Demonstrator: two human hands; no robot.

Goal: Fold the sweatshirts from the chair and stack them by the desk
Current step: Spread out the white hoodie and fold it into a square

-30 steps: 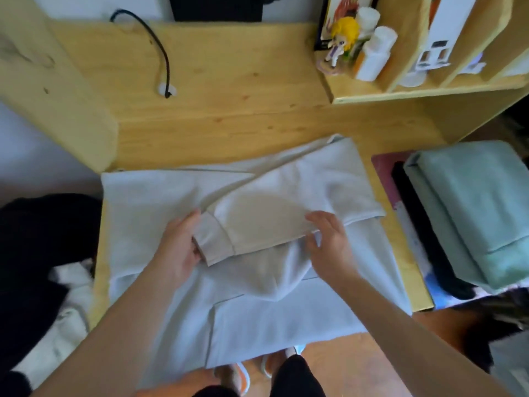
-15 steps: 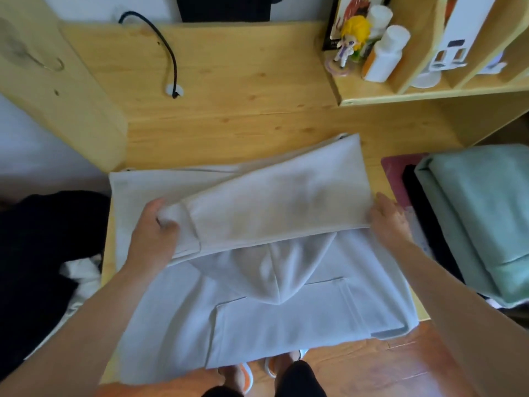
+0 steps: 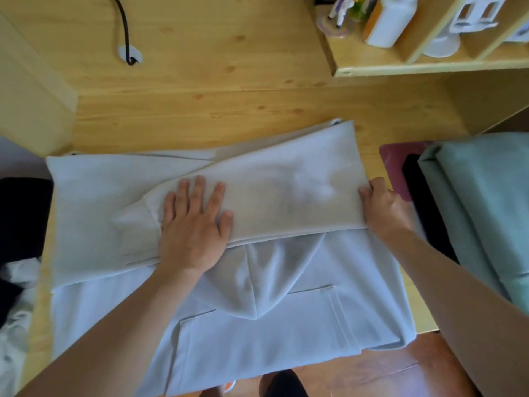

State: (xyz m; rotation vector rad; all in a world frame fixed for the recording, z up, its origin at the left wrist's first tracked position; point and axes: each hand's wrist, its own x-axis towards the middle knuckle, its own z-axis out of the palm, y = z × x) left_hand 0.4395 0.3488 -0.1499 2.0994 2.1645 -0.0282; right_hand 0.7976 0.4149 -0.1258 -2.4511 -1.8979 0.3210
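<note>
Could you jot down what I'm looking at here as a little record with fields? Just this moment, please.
Garment: pale blue hooded sweatshirt spread on the wooden desk
Fold: one sleeve laid across the body
Left hand: flat, pressing the sleeve near its cuff
Right hand: fingers curled round the sleeve's folded right edge
Hood: lying over the front pocket
Beside the desk: folded mint green garment on a stack

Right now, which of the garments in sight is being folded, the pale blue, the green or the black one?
The pale blue hooded sweatshirt spread on the wooden desk: both hands touch its folded-over sleeve. The green folded garment lies untouched at right.
</note>
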